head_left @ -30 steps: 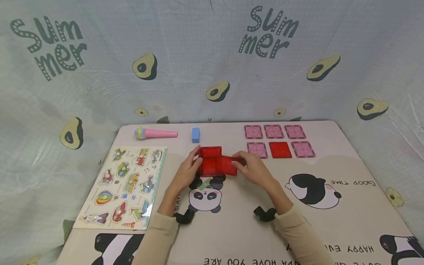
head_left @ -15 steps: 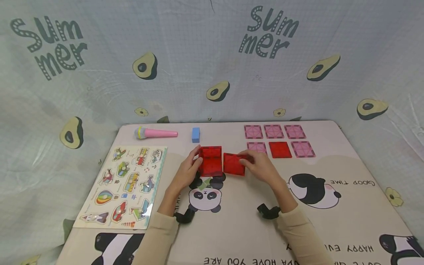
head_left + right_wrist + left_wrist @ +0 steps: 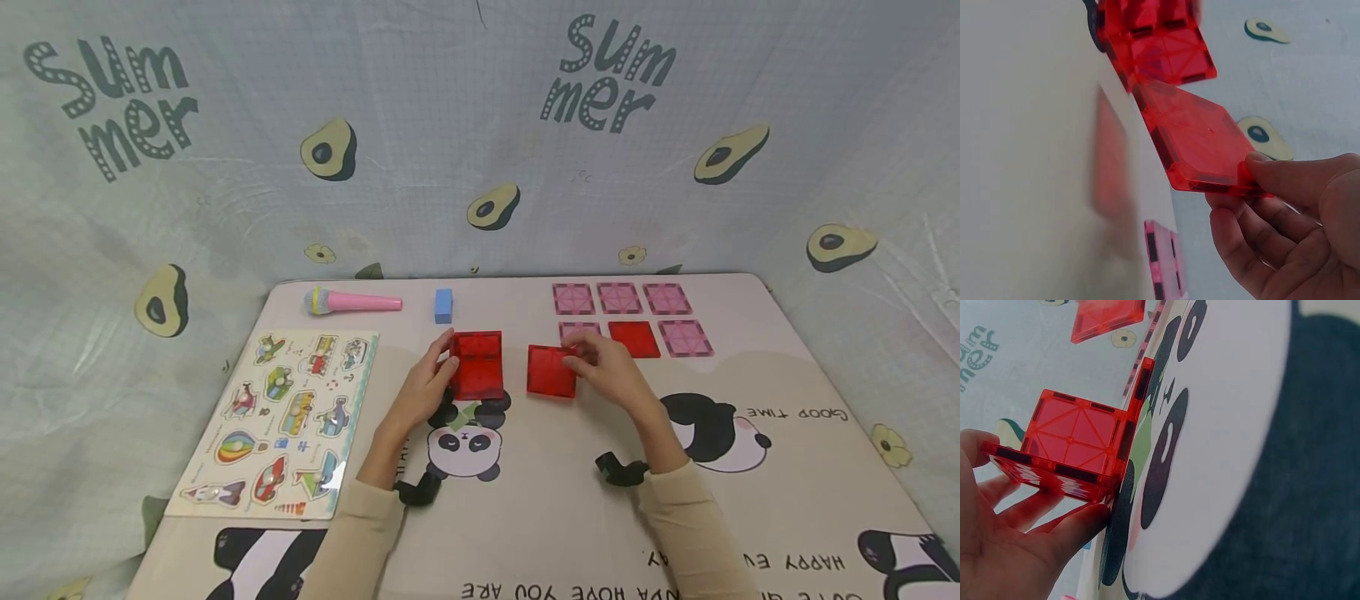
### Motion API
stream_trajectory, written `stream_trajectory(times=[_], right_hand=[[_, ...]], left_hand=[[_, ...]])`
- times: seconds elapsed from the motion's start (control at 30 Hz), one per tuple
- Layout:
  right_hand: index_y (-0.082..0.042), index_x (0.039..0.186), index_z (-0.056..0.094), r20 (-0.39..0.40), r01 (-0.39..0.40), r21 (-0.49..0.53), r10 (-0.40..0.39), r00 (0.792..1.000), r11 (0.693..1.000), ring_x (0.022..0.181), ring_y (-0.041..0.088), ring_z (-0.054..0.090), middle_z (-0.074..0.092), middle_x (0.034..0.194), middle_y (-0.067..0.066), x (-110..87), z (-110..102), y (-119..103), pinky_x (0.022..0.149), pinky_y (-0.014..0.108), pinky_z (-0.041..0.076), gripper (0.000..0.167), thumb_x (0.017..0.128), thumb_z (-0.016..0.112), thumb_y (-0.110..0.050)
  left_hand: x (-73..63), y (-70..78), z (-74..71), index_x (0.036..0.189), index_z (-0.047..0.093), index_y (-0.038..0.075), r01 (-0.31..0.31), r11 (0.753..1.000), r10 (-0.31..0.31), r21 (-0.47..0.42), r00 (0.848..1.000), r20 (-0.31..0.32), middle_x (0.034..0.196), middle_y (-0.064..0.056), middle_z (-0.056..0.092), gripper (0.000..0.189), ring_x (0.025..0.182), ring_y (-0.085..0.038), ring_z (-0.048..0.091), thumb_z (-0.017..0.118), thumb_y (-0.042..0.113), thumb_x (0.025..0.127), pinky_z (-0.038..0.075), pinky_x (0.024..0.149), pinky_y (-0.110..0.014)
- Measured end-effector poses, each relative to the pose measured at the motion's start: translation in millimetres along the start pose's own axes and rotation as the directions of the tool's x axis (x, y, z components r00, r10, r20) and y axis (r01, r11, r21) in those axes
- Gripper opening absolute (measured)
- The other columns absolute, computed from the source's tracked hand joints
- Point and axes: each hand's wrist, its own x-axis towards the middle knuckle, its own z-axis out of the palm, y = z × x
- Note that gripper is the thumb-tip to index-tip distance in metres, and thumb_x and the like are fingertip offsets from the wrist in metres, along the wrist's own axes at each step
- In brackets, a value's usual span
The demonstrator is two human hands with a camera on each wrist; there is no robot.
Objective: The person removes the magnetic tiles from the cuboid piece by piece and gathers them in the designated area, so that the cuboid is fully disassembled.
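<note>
My left hand (image 3: pixel 423 392) holds the left side of a corner built from translucent red magnetic tiles (image 3: pixel 480 382). In the left wrist view, its fingers and thumb (image 3: pixel 1088 522) lie along the outer face of the upright left tile (image 3: pixel 1047 472). Another upright tile (image 3: pixel 1072 431) stands at the back, joined to a flat one on the table. To the right, my right hand (image 3: pixel 611 371) pinches a single red magnetic tile (image 3: pixel 547 372) by its right edge. That tile is tilted and held above the table, its reddish shadow below it in the right wrist view.
Behind my right hand lie several pink magnetic tiles (image 3: pixel 619 297) in two rows, with one flat red tile (image 3: pixel 633 339) among them. A blue block (image 3: pixel 443 306) and a pink toy microphone (image 3: pixel 360 302) are at the back; a picture puzzle board (image 3: pixel 277 425) lies left.
My right hand has drawn its red tile rightward, away from the red corner; a gap now separates them. My left hand has stayed in place at the corner.
</note>
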Motion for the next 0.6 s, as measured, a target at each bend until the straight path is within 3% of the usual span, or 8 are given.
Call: stream_trajectory(times=[0.23, 0.6], right_hand=[[-0.010, 0.126, 0.064, 0.005, -0.031, 0.001, 0.031, 0.999, 1.000, 0.097, 0.027, 0.063, 0.066, 0.104, 0.012, -0.1, -8.2, 12.5, 0.076, 0.025, 0.056, 0.032, 0.095, 0.068, -0.018], [-0.009, 0.127, 0.063, 0.030, -0.093, -0.020, 0.093, 0.995, 0.996, 0.098, 0.027, 0.061, 0.065, 0.104, 0.013, -0.3, -18.7, 33.9, 0.078, 0.030, 0.057, 0.033, 0.096, 0.067, -0.020]], left_hand=[[0.5, -0.9, 0.4, 0.159, 0.025, 0.012, 0.004, 1.000, -0.004, -0.003, 1.000, 0.001, 0.161, -0.013, 0.037, 0.059, 0.143, -0.041, 0.044, 0.044, 0.028, 0.106, 0.044, 0.111, -0.052], [1.6, -2.1, 0.4, 0.159, 0.025, 0.015, 0.020, 1.000, -0.019, -0.009, 1.000, 0.005, 0.162, -0.011, 0.036, 0.058, 0.144, -0.040, 0.043, 0.044, 0.028, 0.106, 0.044, 0.111, -0.052]])
